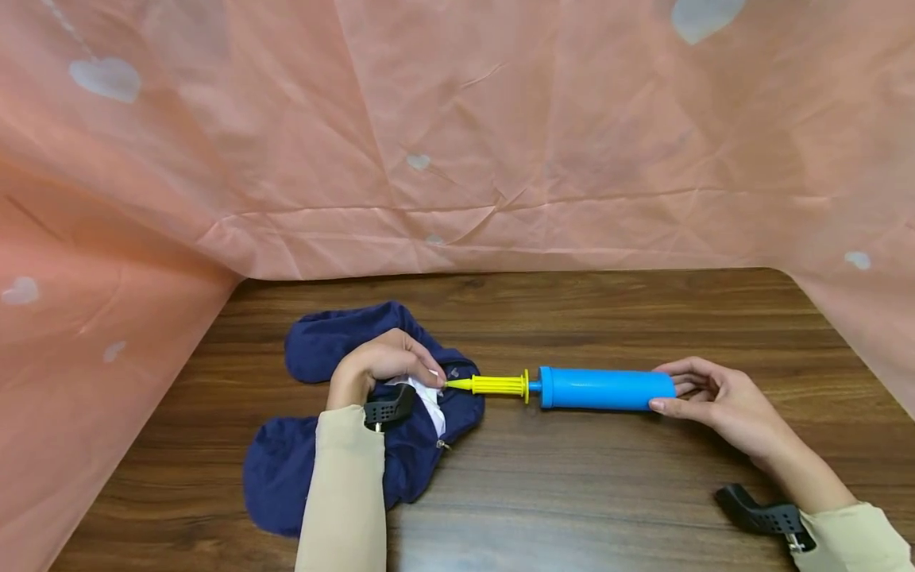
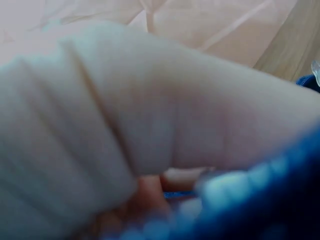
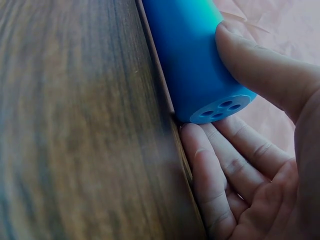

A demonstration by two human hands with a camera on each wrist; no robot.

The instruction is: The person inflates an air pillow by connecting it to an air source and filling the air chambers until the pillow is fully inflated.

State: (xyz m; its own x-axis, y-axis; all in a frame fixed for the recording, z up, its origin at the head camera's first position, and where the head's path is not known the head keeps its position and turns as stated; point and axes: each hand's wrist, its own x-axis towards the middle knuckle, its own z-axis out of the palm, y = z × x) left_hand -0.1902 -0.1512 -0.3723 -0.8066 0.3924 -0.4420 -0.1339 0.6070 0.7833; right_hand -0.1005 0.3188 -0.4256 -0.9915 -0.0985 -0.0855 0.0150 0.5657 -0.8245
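A navy neck pillow (image 1: pixel 422 469) in a U shape lies on the table, its zipper open at the bend and a white inner lining (image 1: pixel 431 401) showing. My left hand (image 1: pixel 389 357) reaches over it and pinches the lining at the opening, where the yellow nozzle of a hand pump (image 1: pixel 600 389) ends at the fingertips. What sits between those fingers is hidden. My right hand (image 1: pixel 715 401) holds the far end of the pump's blue barrel, thumb on one side and fingers on the other. In the right wrist view, small holes show in the barrel's end cap (image 3: pixel 220 110).
The dark wood-grain table (image 1: pixel 572 492) carries the pillow and pump. A pink cloth (image 1: pixel 500 143) with pale hearts hangs around its back and sides. The zipper pull (image 1: pixel 443 445) hangs at the pillow's near edge.
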